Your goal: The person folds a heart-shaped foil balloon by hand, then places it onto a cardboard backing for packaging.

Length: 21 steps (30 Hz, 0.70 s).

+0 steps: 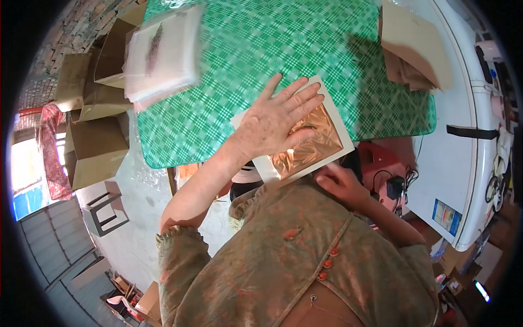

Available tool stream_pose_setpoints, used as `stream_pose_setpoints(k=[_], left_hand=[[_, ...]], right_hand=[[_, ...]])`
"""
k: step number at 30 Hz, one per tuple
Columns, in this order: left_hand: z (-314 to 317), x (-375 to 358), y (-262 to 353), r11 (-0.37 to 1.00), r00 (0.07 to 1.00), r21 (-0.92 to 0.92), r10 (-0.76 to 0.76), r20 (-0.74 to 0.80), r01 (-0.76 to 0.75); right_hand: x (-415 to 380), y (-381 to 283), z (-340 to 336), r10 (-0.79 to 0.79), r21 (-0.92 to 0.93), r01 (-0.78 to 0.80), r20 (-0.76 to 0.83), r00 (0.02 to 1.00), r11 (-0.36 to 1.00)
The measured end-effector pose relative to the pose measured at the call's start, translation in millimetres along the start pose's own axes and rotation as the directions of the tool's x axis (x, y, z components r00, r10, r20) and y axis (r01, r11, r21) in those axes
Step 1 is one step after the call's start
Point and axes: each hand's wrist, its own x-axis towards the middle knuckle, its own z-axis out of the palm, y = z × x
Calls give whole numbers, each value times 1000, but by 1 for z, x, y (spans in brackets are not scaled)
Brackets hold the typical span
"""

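My left hand (278, 120) lies palm down with fingers stretched out across a square card with a white border and a crinkled, shiny copper-coloured foil middle (321, 133). Its thumb rests over the foil, and its fingertips reach the card's far border. At the card's near right edge, my right hand (346, 188) is curled and appears to grip the border; some of its fingers are hidden. The card sits at an angle over the near edge of a table with a green checked cloth (261, 49), partly overhanging towards my body.
A stack of clear plastic sleeves (169, 54) lies at the table's far left, brown paper sheets (417, 46) at the far right. Open cardboard boxes (101, 141) stand left of the table. A white appliance (436, 180) stands right, near a red case with a black cable (396, 187).
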Motion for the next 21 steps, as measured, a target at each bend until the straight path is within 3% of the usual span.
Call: stream_pose_setpoints(k=[2,3,6,7,9,11,13,17,20,21], left_hand=[[1,0,0,1000,1000,-3,1,-1,-2],[1,0,0,1000,1000,-5,1,-4,-1],[5,-3,-2,1000,1000,-8,-6,0,6],[6,-3,-2,1000,1000,-13,-10,2,10],[6,-3,-1,1000,1000,-20,-19,9,19],[6,-4,0,999,1000,-25,-29,-5,29],[8,-5,2,997,999,-70,-41,-26,40],[8,-3,-3,993,982,-110,-64,-175,45],[-27,2,-24,965,875,-48,-254,-413,258],[-38,1,-45,962,813,-56,-257,-523,268]], right_hand=[[21,28,13,10,218,-26,74,997,976],[32,27,18,-123,345,86,87,989,935],[40,2,35,0,353,26,-71,997,935],[41,1,43,-14,445,62,-110,994,893],[44,-3,48,-181,296,213,-131,975,931],[43,-23,51,-150,394,203,-160,976,897],[40,-37,52,63,574,32,-145,987,818],[54,10,40,129,571,-28,-137,982,820],[48,-29,34,63,645,-24,-38,997,764],[48,-34,32,51,622,-22,-29,998,783]])
